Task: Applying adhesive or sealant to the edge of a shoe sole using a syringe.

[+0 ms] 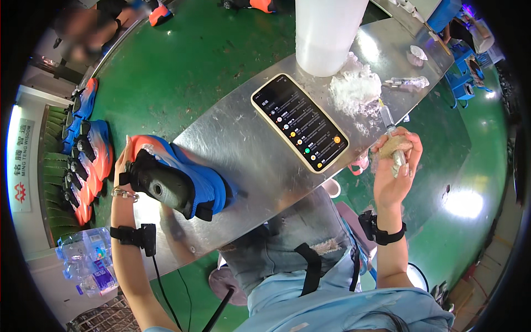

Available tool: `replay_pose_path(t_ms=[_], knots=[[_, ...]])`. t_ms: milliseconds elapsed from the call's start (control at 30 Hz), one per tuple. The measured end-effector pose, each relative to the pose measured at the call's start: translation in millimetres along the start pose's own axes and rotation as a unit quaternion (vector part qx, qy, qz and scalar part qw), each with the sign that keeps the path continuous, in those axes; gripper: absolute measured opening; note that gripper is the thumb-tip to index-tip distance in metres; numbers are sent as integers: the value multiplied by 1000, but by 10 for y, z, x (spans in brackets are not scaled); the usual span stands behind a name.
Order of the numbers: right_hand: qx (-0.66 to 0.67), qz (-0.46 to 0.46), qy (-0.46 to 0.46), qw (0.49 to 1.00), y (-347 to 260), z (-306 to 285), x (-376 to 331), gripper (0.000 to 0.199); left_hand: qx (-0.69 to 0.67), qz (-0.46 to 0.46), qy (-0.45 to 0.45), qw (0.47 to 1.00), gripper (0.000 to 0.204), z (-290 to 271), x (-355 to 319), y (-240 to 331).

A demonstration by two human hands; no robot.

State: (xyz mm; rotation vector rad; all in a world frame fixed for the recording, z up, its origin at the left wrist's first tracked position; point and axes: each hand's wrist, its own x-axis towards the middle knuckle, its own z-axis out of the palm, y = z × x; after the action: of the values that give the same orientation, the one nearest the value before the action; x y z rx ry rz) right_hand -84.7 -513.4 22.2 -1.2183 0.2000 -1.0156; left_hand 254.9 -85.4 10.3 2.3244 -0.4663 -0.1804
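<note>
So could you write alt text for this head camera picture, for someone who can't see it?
Seen from above, a seated person's left hand steadies a blue and orange pad on a steel table, while the right hand holds a syringe and a tan lump. A phone, white fluff and a white tub lie beyond.

A smartphone [300, 123] with a lit dark screen of coloured dots in a pale case is laid diagonally on the metal table [243, 149], a white sign with red marks [22, 166] is seen at far left, and blue-labelled bottles [88, 260] are wrapped in clear film at lower left.
</note>
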Motion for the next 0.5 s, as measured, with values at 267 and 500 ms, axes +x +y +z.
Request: replay_pose_path(t_ms=[267, 500], knots=[[-33, 5, -25, 999, -110, 22, -15, 49, -298, 27, 202, 933, 26, 180, -263, 1467], [65, -19, -80, 995, -710, 585, 13, 66, -132, 331, 186, 916, 53, -42, -943, 2202]])
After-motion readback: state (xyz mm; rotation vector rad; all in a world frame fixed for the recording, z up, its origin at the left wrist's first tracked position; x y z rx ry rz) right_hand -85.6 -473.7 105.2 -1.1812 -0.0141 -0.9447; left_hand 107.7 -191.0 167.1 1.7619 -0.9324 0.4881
